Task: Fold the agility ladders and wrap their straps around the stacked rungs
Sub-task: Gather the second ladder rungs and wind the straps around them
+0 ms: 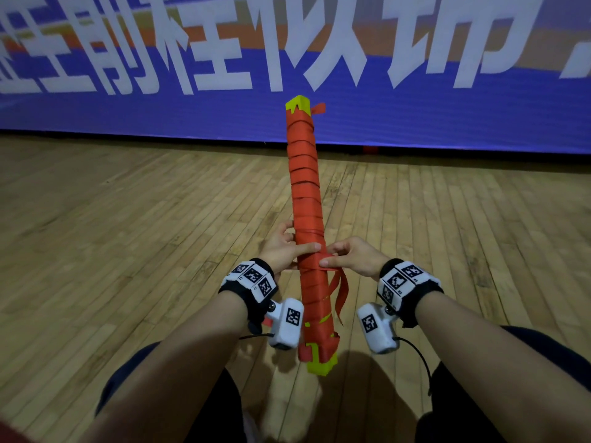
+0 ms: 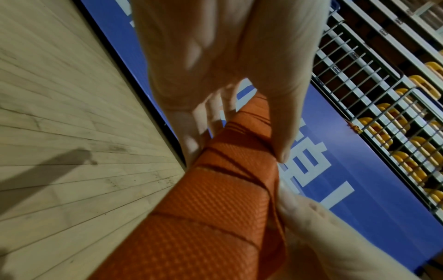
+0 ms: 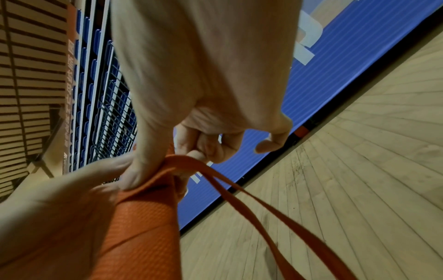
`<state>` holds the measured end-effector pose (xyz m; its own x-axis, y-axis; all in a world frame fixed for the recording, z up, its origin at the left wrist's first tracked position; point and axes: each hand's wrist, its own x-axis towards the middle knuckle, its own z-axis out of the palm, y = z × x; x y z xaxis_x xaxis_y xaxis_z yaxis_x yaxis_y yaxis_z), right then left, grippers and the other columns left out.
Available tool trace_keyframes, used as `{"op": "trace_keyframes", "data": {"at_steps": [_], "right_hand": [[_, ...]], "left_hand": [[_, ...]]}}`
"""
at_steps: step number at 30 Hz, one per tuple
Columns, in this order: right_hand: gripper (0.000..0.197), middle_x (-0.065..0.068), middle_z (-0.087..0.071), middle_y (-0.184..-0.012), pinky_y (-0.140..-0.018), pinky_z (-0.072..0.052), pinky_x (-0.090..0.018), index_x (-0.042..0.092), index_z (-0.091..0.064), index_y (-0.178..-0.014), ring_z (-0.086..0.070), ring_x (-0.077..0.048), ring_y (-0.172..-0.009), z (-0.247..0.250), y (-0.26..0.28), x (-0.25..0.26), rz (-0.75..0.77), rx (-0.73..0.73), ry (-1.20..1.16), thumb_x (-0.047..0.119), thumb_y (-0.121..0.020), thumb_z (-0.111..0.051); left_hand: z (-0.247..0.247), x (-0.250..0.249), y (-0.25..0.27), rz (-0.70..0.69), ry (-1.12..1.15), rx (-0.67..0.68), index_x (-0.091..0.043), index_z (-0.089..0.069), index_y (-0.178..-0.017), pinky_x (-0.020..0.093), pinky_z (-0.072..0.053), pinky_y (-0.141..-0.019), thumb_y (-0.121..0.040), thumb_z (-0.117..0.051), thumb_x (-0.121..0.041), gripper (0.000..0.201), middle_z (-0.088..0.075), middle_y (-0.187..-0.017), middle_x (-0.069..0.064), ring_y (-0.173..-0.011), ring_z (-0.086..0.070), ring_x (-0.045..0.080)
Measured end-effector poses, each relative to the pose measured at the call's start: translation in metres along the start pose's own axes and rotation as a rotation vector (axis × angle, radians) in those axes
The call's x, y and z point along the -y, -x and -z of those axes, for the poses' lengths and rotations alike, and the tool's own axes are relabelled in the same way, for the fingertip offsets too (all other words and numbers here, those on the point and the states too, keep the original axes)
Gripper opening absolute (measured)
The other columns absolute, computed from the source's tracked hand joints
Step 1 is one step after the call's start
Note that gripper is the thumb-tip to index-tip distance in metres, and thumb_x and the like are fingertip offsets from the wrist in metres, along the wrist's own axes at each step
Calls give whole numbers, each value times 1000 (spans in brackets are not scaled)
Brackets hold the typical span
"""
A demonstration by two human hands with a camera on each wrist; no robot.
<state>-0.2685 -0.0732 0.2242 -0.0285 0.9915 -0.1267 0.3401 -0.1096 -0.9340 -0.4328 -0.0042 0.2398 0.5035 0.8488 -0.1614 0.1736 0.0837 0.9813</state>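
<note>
Judging from the strap (image 1: pixel 303 174) coiled along nearly the whole rung stack (image 1: pixel 315 356), held above the floor (image 1: pixel 128 219), wrapping is almost complete: the stack is gripped by the left hand (image 1: pixel 281 247), and the loose tail (image 1: pixel 340 290), pinched by the right hand (image 1: pixel 355 257), remains to be secured.

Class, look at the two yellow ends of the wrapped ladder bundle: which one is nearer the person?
The lower yellow end, seen between the wrists in the head view. The other yellow end points away toward the blue banner.
</note>
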Motion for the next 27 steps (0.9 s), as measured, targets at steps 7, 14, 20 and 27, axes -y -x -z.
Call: {"op": "trace_keyframes", "data": {"at_steps": [7,14,20,27], "right_hand": [[22,-4,-69,-102,-92,-46,-17,10,-67,-107,-64,-7,-93,3,3,1,-8,45,-62,11,-86,-66],[27,-29,-62,-113,-96,-45,-27,1,-66,-107,-60,-19,-97,4,3,0,-19,39,-56,14,-83,-69],[69,-30,-63,-102,-99,-44,-41,-19,-55,-109,-62,-32,-95,-3,4,-2,-32,46,-23,36,-73,-74],[9,0,-58,-81,-80,-45,-19,13,-61,-86,-57,-13,-81,-1,6,-4,-21,-17,-119,9,-83,-69]], "left_hand": [[3,-2,3,30,160,146,-24,-38,-137,34,-53,-74,-82,-67,3,68,-68,-111,4,-101,-65,16],[4,-6,6,37,116,200,-32,-42,-126,41,-53,-85,-83,-66,3,61,-67,-103,3,-102,-63,17],[-4,-9,10,20,-34,132,-26,-41,-130,34,-54,-70,-76,-78,-8,68,-58,-118,8,-104,-61,21],[-1,-6,8,20,70,143,-21,-41,-136,46,-53,-87,-78,-73,-1,69,-59,-118,4,-113,-59,23]]}}
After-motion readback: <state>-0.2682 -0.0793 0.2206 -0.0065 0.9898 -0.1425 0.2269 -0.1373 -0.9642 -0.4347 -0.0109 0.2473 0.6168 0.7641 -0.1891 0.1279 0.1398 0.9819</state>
